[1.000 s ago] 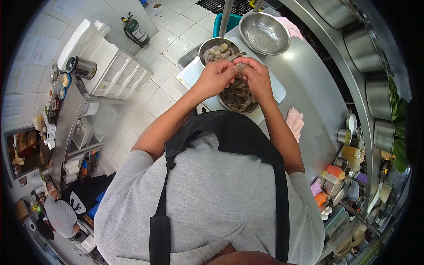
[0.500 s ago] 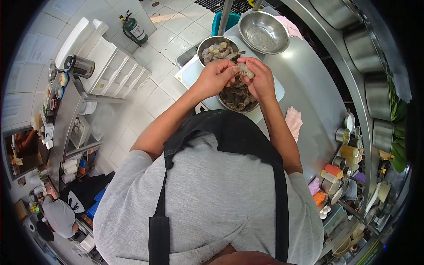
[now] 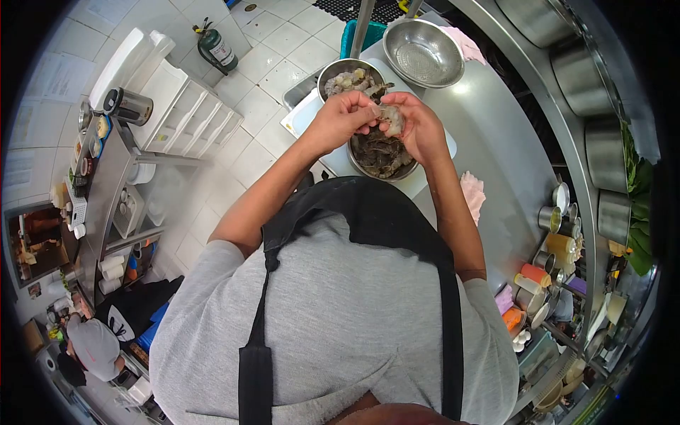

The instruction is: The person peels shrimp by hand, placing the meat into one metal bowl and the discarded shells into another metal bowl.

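Observation:
Between my two hands is a pale, partly translucent shrimp [image 3: 392, 122]. My left hand [image 3: 345, 122] pinches its left side with thumb and forefinger. The fingers of my right hand [image 3: 419, 127] are closed round its right side. Just beneath my hands, a metal bowl [image 3: 414, 170] holds dark, unpeeled shrimp [image 3: 381, 157]. Beyond my left hand sits another metal bowl [image 3: 321, 85] with pale shrimp [image 3: 348, 81] in it. Both bowls stand on a white board [image 3: 304, 119].
A perforated metal colander [image 3: 423, 53] is on the steel counter [image 3: 496, 142], with a pink cloth [image 3: 472, 197] to the right of my hands. Jars and pans line the far right. A fire extinguisher [image 3: 216, 48] stands at upper left. Another person [image 3: 95, 347] is at lower left.
Both hands have shifted slightly and turned, and the shrimp between them now shows more of its side. The cloth and bowls look the same.

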A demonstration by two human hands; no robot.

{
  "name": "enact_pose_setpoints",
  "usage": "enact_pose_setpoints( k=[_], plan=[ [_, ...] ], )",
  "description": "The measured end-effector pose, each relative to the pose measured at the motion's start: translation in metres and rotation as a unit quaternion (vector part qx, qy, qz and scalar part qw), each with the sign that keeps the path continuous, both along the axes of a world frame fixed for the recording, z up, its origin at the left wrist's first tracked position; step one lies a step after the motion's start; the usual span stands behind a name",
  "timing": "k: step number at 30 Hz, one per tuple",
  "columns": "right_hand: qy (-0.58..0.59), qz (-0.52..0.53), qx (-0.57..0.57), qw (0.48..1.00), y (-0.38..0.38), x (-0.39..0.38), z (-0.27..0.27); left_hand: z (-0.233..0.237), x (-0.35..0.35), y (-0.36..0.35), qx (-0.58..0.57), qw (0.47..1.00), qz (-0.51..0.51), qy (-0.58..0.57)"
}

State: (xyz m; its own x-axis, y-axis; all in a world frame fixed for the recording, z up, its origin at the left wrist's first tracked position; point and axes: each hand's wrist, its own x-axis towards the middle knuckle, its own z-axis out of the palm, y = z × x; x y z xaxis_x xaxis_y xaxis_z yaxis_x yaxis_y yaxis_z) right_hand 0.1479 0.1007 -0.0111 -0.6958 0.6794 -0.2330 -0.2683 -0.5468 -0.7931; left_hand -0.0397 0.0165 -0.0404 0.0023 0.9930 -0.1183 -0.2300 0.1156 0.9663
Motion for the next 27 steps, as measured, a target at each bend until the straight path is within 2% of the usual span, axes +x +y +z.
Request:
enact_pose_setpoints(
  k=[1,3,7,9,13,15,19,21,22,24,25,26,27],
  plan=[
    [0.001,0.000,0.000,1.000,0.000,0.000,-0.004,0.002,0.000,0.000,0.000,1.000,0.000,0.001],
    [-0.117,0.010,0.243,0.963,0.000,0.001,-0.008,0.008,0.001,0.000,-0.012,0.999,-0.033,-0.020],
    [-0.190,-0.004,0.281,0.941,-0.007,0.004,0.004,0.008,0.002,0.001,-0.057,0.993,-0.047,-0.096],
    [-0.193,-0.040,0.449,0.871,-0.009,0.002,0.002,0.009,0.004,0.001,-0.060,0.995,-0.045,-0.060],
    [-0.193,-0.031,0.441,0.876,-0.005,0.006,-0.002,0.016,0.007,0.003,-0.067,0.995,-0.052,-0.043],
    [-0.213,-0.021,0.351,0.912,-0.004,0.009,0.001,0.018,0.007,0.005,-0.076,0.995,-0.054,-0.039],
    [-0.192,-0.018,0.272,0.943,0.001,0.013,-0.007,0.022,0.011,0.002,-0.059,0.996,-0.056,-0.038],
    [-0.113,-0.030,0.165,0.979,0.005,0.011,-0.010,0.027,0.012,0.003,0.041,0.997,-0.059,0.009],
    [-0.113,-0.032,0.163,0.980,0.007,0.014,-0.011,0.031,0.012,0.002,0.040,0.997,-0.061,0.009],
    [-0.044,0.047,0.019,0.998,0.011,0.024,-0.015,0.038,0.015,0.001,0.169,0.965,-0.047,0.194],
    [-0.007,0.084,-0.053,0.995,0.012,0.028,-0.017,0.037,0.015,0.002,0.168,0.965,-0.054,0.193],
    [-0.006,0.077,-0.057,0.995,0.012,0.030,-0.020,0.036,0.015,0.003,0.192,0.960,-0.052,0.200],
    [0.046,0.111,-0.081,0.989,0.011,0.031,-0.020,0.034,0.015,0.003,0.214,0.954,-0.049,0.205]
  ],
)
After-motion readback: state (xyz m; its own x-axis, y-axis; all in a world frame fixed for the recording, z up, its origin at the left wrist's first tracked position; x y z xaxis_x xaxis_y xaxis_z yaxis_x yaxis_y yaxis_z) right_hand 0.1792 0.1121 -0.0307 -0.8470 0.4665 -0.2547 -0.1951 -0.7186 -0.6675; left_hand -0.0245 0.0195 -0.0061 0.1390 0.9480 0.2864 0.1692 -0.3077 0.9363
